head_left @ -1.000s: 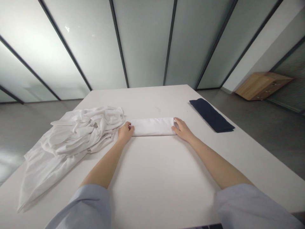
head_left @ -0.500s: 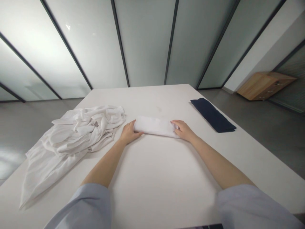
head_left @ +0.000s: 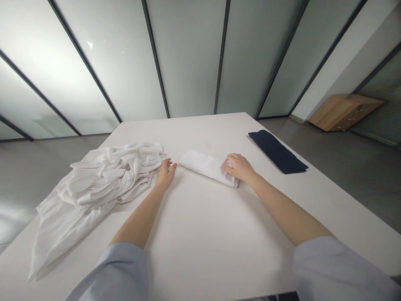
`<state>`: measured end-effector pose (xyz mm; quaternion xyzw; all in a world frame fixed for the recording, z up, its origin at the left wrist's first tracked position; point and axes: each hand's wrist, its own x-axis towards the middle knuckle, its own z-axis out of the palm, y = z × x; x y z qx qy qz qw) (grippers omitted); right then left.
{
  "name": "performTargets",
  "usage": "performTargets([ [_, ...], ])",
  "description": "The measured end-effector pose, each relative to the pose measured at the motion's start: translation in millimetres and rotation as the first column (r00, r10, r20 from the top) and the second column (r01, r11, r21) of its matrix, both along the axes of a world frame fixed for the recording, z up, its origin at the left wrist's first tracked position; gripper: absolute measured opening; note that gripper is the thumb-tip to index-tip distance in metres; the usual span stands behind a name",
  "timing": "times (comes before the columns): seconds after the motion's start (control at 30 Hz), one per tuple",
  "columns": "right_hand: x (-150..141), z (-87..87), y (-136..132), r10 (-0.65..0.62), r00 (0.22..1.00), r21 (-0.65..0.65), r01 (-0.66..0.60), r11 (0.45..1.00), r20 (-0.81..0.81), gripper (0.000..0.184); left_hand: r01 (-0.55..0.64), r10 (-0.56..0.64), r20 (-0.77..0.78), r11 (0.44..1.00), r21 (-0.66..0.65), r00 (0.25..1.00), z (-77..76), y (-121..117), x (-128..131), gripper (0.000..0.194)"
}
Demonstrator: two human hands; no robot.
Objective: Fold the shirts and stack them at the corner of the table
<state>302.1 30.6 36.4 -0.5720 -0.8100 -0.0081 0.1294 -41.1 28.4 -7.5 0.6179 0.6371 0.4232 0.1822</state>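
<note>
A folded white cloth (head_left: 202,164), a long flat bundle, lies at a slant on the table in front of me. My right hand (head_left: 239,166) grips its right end, fingers over the top edge and thumb on the near face. Just off the cloth's left end is my left hand (head_left: 166,173), its fingers apart and nothing in them. Close by on that side spreads a crumpled heap of white fabric (head_left: 106,179), with one corner trailing toward me.
A folded dark navy cloth (head_left: 277,150) lies near the right edge of the white table (head_left: 219,234). Beyond the table stand frosted glass panels (head_left: 191,58). A wooden cabinet (head_left: 341,112) is on the floor at right. Something dark shows at the bottom edge.
My left hand has let go of the folded white cloth and shifted left. The cloth has turned, its right end now nearer me, with my right hand still on it.
</note>
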Motion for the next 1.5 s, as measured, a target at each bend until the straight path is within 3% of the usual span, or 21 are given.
performTargets([
  [0.17,-37,15.9,16,0.064,0.998,-0.067,-0.065,0.996,-0.021,0.055,0.002,-0.002,0.033,1.000,0.012,0.999,1.4,0,1,0.040],
  [0.33,-73,20.3,35,-0.067,0.998,-0.350,0.064,0.934,0.004,0.065,0.001,-0.001,0.035,1.000,0.003,0.999,5.2,-2,0,0.039],
  [0.4,-80,18.3,41,-0.118,0.993,-0.407,0.120,0.905,0.030,0.071,0.000,0.000,0.036,1.000,-0.006,0.999,6.4,-2,0,0.038],
  [0.5,-83,15.0,46,-0.157,0.985,-0.408,0.173,0.896,0.073,0.077,0.002,-0.001,0.039,1.000,-0.019,0.999,7.2,-2,1,0.038],
  [0.67,-82,13.7,46,-0.136,0.987,-0.419,0.160,0.894,0.086,0.072,0.004,-0.003,0.051,1.000,-0.017,0.999,6.5,-1,2,0.038],
  [0.9,-75,11.9,22,-0.076,0.991,-0.281,0.105,0.954,0.113,0.056,-0.020,0.022,0.088,1.000,-0.021,0.996,5.0,0,0,0.034],
  [1.03,-56,10.9,13,-0.127,0.977,-0.229,0.165,0.959,0.172,0.053,-0.022,0.024,0.110,1.000,-0.017,0.994,2.9,2,1,0.034],
  [1.17,-15,13.5,16,-0.230,0.947,-0.169,0.270,0.948,0.223,0.055,-0.013,0.012,0.124,1.000,0.001,0.992,-2.5,5,0,0.036],
  [1.5,100,45.0,35,-0.569,0.784,0.030,0.581,0.813,0.247,0.058,-0.007,0.005,0.102,1.000,0.014,0.995,-2.9,4,-3,0.038],
])
